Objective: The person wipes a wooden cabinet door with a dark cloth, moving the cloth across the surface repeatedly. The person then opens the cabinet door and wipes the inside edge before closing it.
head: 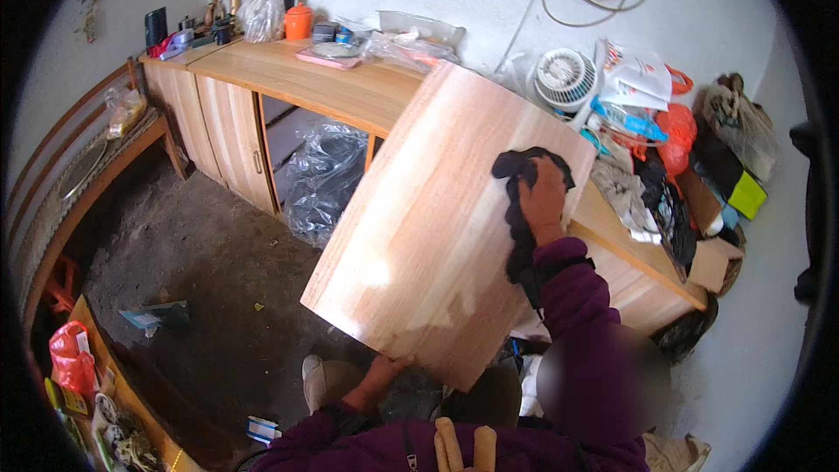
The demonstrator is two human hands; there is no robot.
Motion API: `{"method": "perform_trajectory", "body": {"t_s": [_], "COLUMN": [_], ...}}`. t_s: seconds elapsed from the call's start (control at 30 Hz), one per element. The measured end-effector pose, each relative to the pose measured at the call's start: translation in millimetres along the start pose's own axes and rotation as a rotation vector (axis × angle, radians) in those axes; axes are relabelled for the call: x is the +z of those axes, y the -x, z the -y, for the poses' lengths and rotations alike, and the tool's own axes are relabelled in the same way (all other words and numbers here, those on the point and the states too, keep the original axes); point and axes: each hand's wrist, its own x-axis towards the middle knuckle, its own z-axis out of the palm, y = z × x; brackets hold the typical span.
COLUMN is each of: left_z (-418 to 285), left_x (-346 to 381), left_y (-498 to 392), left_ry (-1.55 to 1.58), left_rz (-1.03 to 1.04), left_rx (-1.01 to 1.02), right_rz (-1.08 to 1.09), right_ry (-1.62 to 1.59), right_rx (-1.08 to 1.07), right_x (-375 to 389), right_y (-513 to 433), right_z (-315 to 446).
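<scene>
A large light wooden panel (406,223) is tilted in front of me, its far end over the counter and its near edge by my knees. My right hand (545,193) presses a crumpled black cloth (521,236) flat on the panel's right part; the cloth trails down towards my wrist. My left hand (387,370) is at the panel's lower edge, gripping it, with the fingers partly hidden beneath the board.
Behind the panel stands a wooden cabinet counter (288,72) with an orange canister (299,21). A white fan (565,77) and heaped bags lie at right. Clear plastic (324,177) fills the open cabinet bay. A bench (98,180) stands at left.
</scene>
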Motion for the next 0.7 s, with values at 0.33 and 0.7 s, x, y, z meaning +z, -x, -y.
{"method": "perform_trajectory", "body": {"t_s": [0.33,0.7], "left_z": [5.8,4.3], "left_x": [-18.7,-27.3], "left_y": [-12.6,-16.3], "left_ry": [-0.375,-0.087], "left_rz": [-0.088,-0.121], "left_rx": [-0.005,0.019], "right_rz": [0.023,0.438], "right_ry": [-0.1,-0.413], "right_rx": [-0.207,-0.639], "right_x": [93.6,106.9], "right_y": [-128.5,38.9], "right_z": [69.6,266.7]}}
